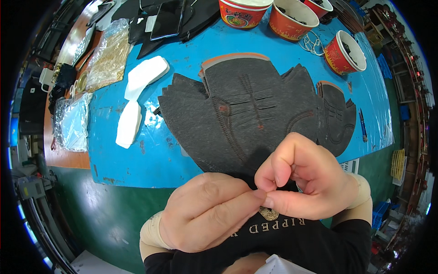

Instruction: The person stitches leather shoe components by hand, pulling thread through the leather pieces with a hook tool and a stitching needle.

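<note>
Just off the near edge of the blue table, my left hand (207, 212) and my right hand (312, 180) meet in front of my chest. The fingers of my left hand are pressed together, their tips against those of my right hand. Thumb and index finger of my right hand form a pinch, with the other fingers curled. Whatever lies between the fingertips is too small to make out. Beyond them, dark grey cut pieces (187, 116) lie in fanned stacks, with stitched seams, slits and some orange edges. A smaller stack (335, 118) of similar pieces is at the right.
Red paper tubs (292, 20) stand along the far side, some holding black bits; another tub (344, 52) is at the right. White shaped pads (130, 123), a phone (168, 19) and plastic bags (109, 57) lie leftward. A slim dark tool (363, 125) rests near the right edge.
</note>
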Action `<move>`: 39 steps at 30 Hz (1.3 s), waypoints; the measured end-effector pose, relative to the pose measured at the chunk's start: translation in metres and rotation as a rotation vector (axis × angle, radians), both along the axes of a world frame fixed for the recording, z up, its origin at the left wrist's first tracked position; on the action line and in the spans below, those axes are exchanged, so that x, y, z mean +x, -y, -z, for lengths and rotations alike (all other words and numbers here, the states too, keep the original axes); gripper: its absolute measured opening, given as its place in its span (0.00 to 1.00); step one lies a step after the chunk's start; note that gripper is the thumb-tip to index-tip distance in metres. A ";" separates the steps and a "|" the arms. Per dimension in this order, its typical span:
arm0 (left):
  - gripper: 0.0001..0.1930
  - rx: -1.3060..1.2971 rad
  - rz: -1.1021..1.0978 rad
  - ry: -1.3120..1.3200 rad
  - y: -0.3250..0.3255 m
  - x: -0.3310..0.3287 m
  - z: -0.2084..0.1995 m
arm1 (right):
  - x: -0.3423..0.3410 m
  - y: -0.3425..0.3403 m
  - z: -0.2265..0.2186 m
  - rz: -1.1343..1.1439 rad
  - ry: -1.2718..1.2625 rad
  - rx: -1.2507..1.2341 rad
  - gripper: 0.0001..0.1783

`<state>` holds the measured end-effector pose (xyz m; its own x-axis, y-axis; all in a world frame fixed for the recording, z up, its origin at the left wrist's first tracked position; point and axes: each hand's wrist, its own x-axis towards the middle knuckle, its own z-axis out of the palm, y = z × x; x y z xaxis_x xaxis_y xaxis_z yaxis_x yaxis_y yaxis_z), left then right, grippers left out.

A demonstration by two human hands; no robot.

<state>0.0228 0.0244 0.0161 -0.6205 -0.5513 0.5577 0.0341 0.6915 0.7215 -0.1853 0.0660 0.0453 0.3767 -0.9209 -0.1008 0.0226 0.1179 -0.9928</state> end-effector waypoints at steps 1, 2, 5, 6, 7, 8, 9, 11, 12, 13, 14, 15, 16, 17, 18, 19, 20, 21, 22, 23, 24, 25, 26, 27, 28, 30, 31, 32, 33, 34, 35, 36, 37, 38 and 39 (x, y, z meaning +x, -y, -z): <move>0.17 0.001 -0.002 0.000 -0.001 0.000 -0.002 | 0.000 0.001 -0.003 -0.021 0.006 0.058 0.19; 0.16 0.000 -0.010 0.016 -0.001 0.001 -0.004 | 0.000 0.002 -0.006 -0.041 0.012 0.115 0.19; 0.13 -0.008 -0.127 0.058 -0.002 0.000 -0.007 | -0.001 0.006 -0.010 -0.051 -0.055 0.061 0.20; 0.11 -0.015 -0.232 0.085 -0.001 0.000 -0.007 | -0.002 0.007 -0.014 -0.055 -0.054 0.063 0.20; 0.11 -0.013 -0.236 0.086 0.001 0.003 -0.007 | -0.004 0.008 -0.020 0.001 -0.064 0.056 0.21; 0.13 0.027 -0.190 0.040 0.004 0.006 -0.005 | -0.005 0.008 -0.022 0.062 -0.076 0.050 0.21; 0.16 0.068 -0.145 -0.006 0.007 0.007 -0.003 | -0.004 0.011 -0.010 0.133 -0.124 -0.181 0.22; 0.17 0.009 -0.161 -0.052 0.007 0.001 0.000 | 0.005 0.014 -0.008 0.089 -0.236 -0.315 0.22; 0.18 -0.054 -0.178 -0.097 0.005 -0.001 0.000 | 0.008 0.014 -0.009 0.043 -0.345 -0.454 0.23; 0.21 -0.063 -0.203 -0.109 0.002 0.000 -0.002 | 0.005 0.016 -0.004 -0.035 -0.344 -0.572 0.23; 0.21 -0.061 -0.206 -0.109 0.002 0.000 0.000 | 0.007 0.015 0.000 -0.039 -0.344 -0.571 0.23; 0.21 -0.068 -0.205 -0.113 0.001 -0.001 0.003 | 0.012 0.012 0.003 0.061 -0.292 -0.549 0.22; 0.21 -0.075 -0.205 -0.116 0.001 -0.001 0.005 | 0.015 0.010 0.005 0.161 -0.239 -0.527 0.20; 0.21 -0.075 -0.207 -0.117 0.002 -0.001 0.005 | 0.017 0.011 0.008 0.159 -0.240 -0.526 0.20; 0.21 -0.051 -0.181 -0.090 0.003 0.000 0.006 | 0.018 0.012 0.010 0.193 -0.209 -0.544 0.20; 0.21 -0.027 -0.155 -0.063 0.004 0.000 0.006 | 0.018 0.012 0.012 0.227 -0.178 -0.561 0.19; 0.21 -0.028 -0.160 -0.062 0.003 0.000 0.005 | 0.018 0.013 0.015 0.223 -0.177 -0.561 0.19; 0.16 0.006 -0.192 -0.033 0.000 -0.001 0.003 | 0.017 0.013 0.017 0.208 -0.190 -0.594 0.16; 0.11 0.040 -0.225 -0.004 -0.001 -0.001 0.002 | 0.016 0.014 0.018 0.193 -0.204 -0.628 0.14; 0.11 0.040 -0.225 -0.006 -0.001 -0.001 0.001 | 0.015 0.016 0.015 0.193 -0.205 -0.629 0.14; 0.11 0.040 -0.212 0.007 0.000 -0.001 0.001 | 0.013 0.018 0.009 0.107 -0.319 -0.700 0.19; 0.11 0.041 -0.199 0.020 0.001 -0.001 0.000 | 0.011 0.018 0.004 0.021 -0.433 -0.769 0.23; 0.11 0.039 -0.198 0.018 0.001 -0.001 0.000 | 0.011 0.016 0.001 0.021 -0.435 -0.770 0.23; 0.12 0.030 -0.195 0.011 0.000 -0.001 0.000 | 0.010 0.012 -0.001 0.073 -0.325 -0.554 0.24; 0.12 0.020 -0.192 0.004 0.000 -0.001 0.000 | 0.010 0.010 -0.005 0.122 -0.213 -0.338 0.25; 0.13 0.040 -0.237 0.041 0.002 0.006 0.002 | 0.000 0.015 -0.010 0.154 -0.091 -0.263 0.26; 0.13 0.059 -0.285 0.080 0.004 0.007 0.003 | -0.001 0.018 -0.008 0.231 -0.133 -0.309 0.25; 0.13 0.065 -0.290 0.085 0.008 0.007 0.003 | -0.002 0.024 -0.005 0.301 -0.168 -0.348 0.24; 0.14 -0.081 -0.288 0.138 0.013 0.003 -0.002 | -0.007 0.035 -0.002 0.285 -0.362 -0.528 0.23; 0.15 -0.227 -0.283 0.190 0.016 0.000 -0.004 | -0.010 0.042 0.000 0.290 -0.600 -0.646 0.21; 0.15 -0.234 -0.300 0.221 0.015 -0.002 -0.003 | -0.009 0.047 0.003 0.288 -0.654 -0.687 0.21; 0.15 -0.237 -0.300 0.221 0.014 -0.002 0.000 | -0.007 0.050 0.006 0.286 -0.708 -0.726 0.21; 0.15 -0.228 -0.282 0.233 0.014 -0.003 0.004 | -0.006 0.052 0.008 0.287 -0.707 -0.728 0.21; 0.15 -0.215 -0.263 0.247 0.013 -0.002 0.007 | -0.005 0.052 0.010 0.281 -0.683 -0.725 0.21; 0.15 -0.228 -0.261 0.292 0.012 -0.001 0.008 | -0.004 0.052 0.013 0.275 -0.659 -0.721 0.20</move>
